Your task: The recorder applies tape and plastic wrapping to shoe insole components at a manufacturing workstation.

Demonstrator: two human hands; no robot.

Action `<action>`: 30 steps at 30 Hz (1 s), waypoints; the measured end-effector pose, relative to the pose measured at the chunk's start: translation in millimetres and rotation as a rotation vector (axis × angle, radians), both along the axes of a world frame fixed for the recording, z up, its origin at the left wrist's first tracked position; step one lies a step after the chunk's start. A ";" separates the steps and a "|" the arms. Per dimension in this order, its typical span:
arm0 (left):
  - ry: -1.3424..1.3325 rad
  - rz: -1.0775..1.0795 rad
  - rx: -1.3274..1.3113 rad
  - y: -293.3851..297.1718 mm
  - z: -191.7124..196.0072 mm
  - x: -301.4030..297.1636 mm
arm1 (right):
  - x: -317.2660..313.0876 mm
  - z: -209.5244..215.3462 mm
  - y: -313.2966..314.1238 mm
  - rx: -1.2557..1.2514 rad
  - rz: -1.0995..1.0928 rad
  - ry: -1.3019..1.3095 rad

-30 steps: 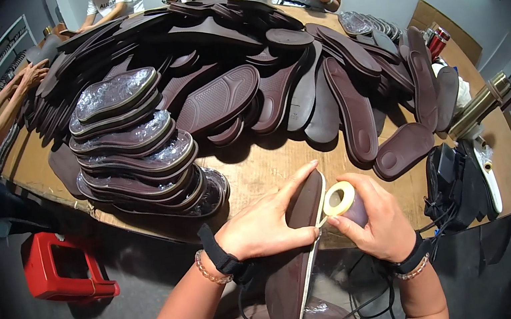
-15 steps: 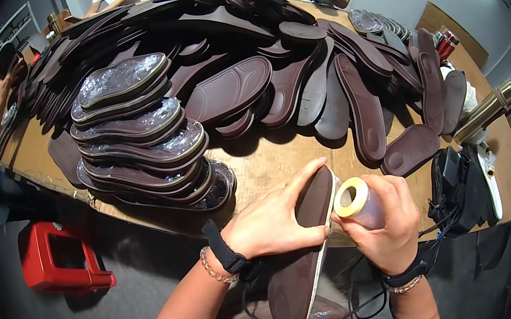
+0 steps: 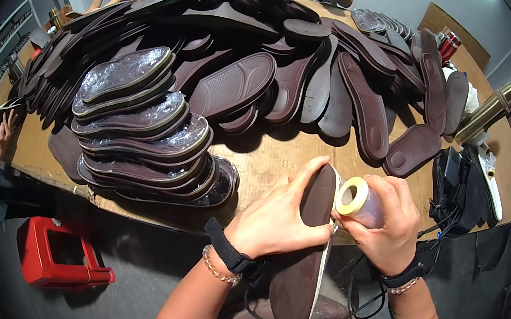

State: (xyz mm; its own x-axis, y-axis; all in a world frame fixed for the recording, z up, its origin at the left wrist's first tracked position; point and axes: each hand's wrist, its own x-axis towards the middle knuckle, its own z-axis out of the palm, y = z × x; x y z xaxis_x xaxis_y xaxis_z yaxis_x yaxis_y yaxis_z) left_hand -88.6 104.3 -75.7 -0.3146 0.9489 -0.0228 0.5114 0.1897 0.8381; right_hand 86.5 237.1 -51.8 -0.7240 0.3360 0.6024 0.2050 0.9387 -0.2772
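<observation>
My left hand (image 3: 277, 222) grips a dark brown shoe sole (image 3: 297, 287) across its middle, thumb and forefinger on either side. The sole is tilted on edge over my lap, with a pale rim and shiny clear film at its lower end. In my right hand (image 3: 389, 221) is a roll of clear film (image 3: 359, 204) on a yellow-ended core, held against the sole's right edge. To the left of my hands stands a stack of soles (image 3: 135, 129) wrapped in clear film. My right fingers are partly hidden behind the roll.
A large heap of brown soles (image 3: 233, 89) covers much of the wooden table (image 3: 262, 158). A black bag (image 3: 453, 190) with cables and a metal cylinder (image 3: 490, 110) are at the right. Red stool (image 3: 59, 256) on the floor at left. Several people work around the table.
My hands, the sole and the roll keep nearly the same pose, with a slight shift in view. At the far left, a co-worker's hands and the sole there have moved lower.
</observation>
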 end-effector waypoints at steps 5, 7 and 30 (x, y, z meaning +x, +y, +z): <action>-0.001 0.003 0.018 -0.6 -3.7 -0.2 | -0.9 -2.1 -2.0 0.003 -0.007 -0.011; -0.014 0.002 0.027 0.1 -2.2 0.5 | 0.8 -2.5 -3.9 -0.002 -0.020 -0.030; 0.031 0.165 0.141 6.0 1.9 23.0 | 2.9 -13.9 2.9 -0.043 -0.037 0.059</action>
